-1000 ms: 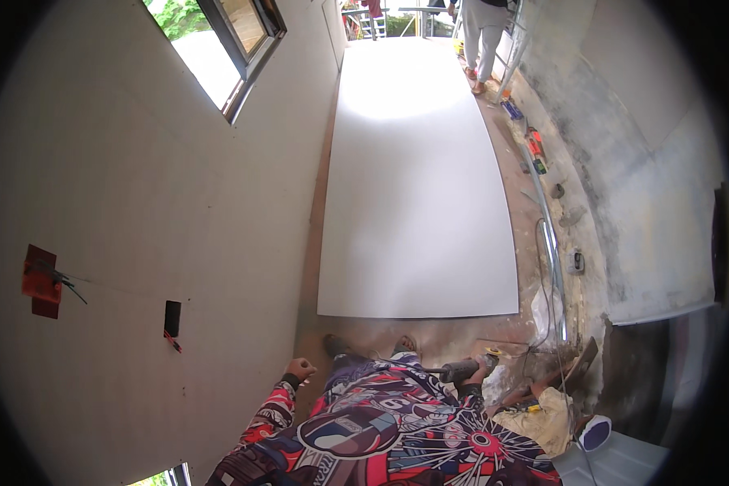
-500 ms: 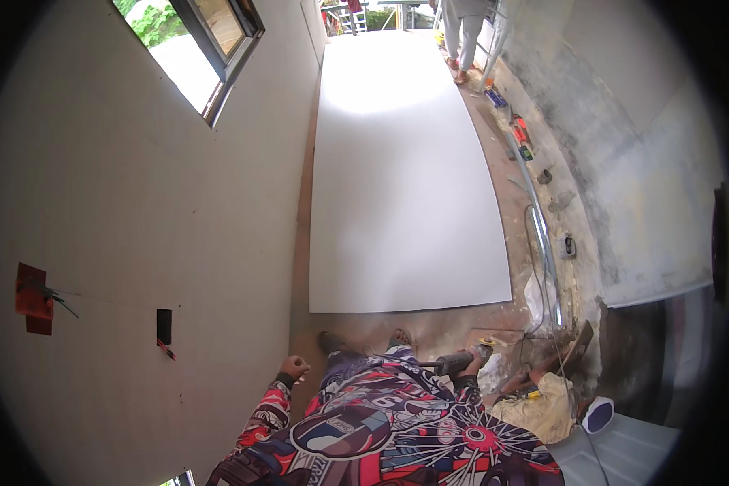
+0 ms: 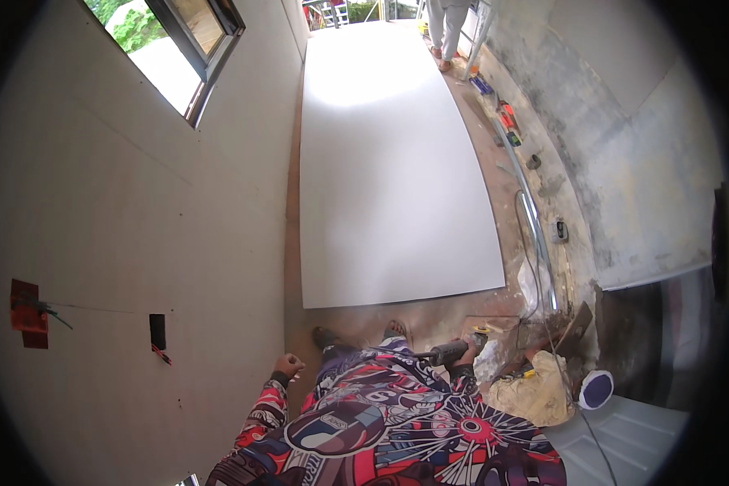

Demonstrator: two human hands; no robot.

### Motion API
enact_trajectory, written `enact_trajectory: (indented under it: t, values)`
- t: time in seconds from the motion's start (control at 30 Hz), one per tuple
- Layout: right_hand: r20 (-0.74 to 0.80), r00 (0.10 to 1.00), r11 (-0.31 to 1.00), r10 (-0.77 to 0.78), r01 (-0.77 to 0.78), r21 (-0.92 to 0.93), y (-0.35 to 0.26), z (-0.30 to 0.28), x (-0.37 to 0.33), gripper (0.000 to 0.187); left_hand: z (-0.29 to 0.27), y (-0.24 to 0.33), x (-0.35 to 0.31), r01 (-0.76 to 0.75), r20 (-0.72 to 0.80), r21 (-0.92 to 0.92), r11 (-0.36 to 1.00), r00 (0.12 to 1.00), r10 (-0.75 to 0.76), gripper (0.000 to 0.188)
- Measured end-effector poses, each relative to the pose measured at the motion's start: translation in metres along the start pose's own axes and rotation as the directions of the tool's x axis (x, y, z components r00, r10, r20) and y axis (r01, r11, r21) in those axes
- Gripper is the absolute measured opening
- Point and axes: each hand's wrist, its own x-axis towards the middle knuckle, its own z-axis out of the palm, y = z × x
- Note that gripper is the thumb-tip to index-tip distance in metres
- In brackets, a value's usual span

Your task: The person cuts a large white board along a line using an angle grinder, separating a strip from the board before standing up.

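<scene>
My right hand [image 3: 468,353] grips a dark-bodied power tool with a yellow disc at its head, which looks like an angle grinder [image 3: 447,353]. I hold it low at my right side, its disc end pointing away from me. Hanging by the wall on the left, my left hand [image 3: 290,367] has its fingers curled in, and nothing shows in them. A large white board [image 3: 401,219] lies flat on the floor, its near edge just beyond my feet.
A co-worker in a tan shirt [image 3: 535,397] crouches at my right, near a round purple-and-white cap [image 3: 597,390]. Metal channels [image 3: 535,223], a cable and orange tools [image 3: 507,115] line the right wall. Another person's legs [image 3: 445,32] stand at the far end. Wires [image 3: 160,353] poke from the left wall.
The whole view has shifted slightly, so the board and walls sit further left. Both my hands keep nearly the same pose, and the grinder stays in my right hand.
</scene>
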Motion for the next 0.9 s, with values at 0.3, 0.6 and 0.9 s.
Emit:
enact_trajectory:
  t: [0.3, 0.6, 0.9]
  values:
    - [0.000, 0.999, 0.998, -0.032, 0.032, -0.048, 0.002, 0.009, -0.004, 0.033, -0.001, 0.002, -0.003, 0.005, 0.014, -0.010, 1.000, 1.000, -0.004, 0.028]
    - [-0.011, 0.999, 0.995, -0.032, 0.031, -0.090, 0.002, 0.009, 0.001, 0.028, -0.001, 0.006, -0.007, 0.002, 0.004, 0.010, 1.000, 1.000, -0.002, 0.027]
    - [0.009, 0.999, 0.994, 0.041, -0.040, -0.105, 0.002, 0.015, 0.003, 0.026, -0.003, 0.005, -0.004, 0.008, 0.009, 0.028, 1.000, 1.000, -0.009, 0.028]
